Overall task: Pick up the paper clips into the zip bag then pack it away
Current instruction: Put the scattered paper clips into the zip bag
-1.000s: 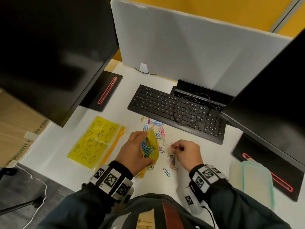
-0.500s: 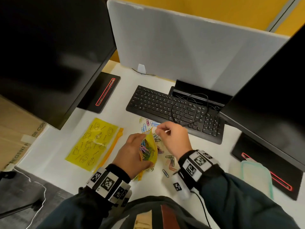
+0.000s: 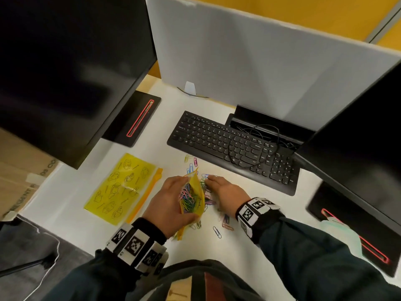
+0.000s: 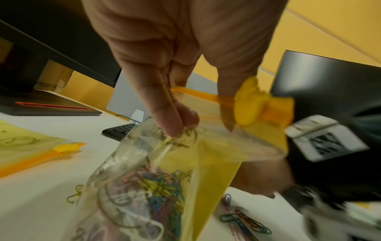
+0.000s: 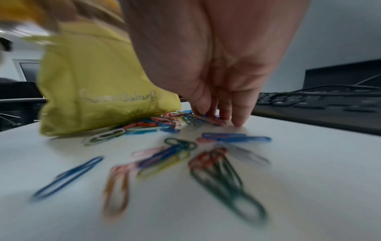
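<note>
While most of the coloured paper clips [image 3: 188, 199] already sit inside the zip bag [image 3: 196, 197], a scatter of loose clips [image 5: 177, 145] lies on the white desk [image 3: 71, 187] just right of and below the bag, between it and the keyboard [image 3: 230, 148]. A few more lie at the bag's far end, near the keyboard's front edge.

Zip bag: yellow back, clear front, held upright over the desk, mouth open and pointing away from the person. Orange zip strip with yellow slider [image 4: 251, 104] visible in left wrist view.

Left hand [image 3: 168, 208]: curled round the bag from the left; in the wrist view thumb and fingers [image 4: 163, 114] pinch the clear front panel near the mouth.

Right hand [image 3: 227, 192]: palm down just right of the bag, fingers [image 5: 239, 112] pressed together and pointing down, tips touching the desk in among a cluster of clips. Whether any clip is actually pinched — cannot tell, the view is blurred.

Surroundings: a second yellow zip bag [image 3: 121, 187], flat and printed with line drawings, lies on the desk well left of the hands. Black cable [image 3: 249, 144] looped over the keyboard. Dark monitors [image 3: 65, 68] overhang left and right; grey partition [image 3: 249, 61] behind. Tagged wristbands on both wrists.
</note>
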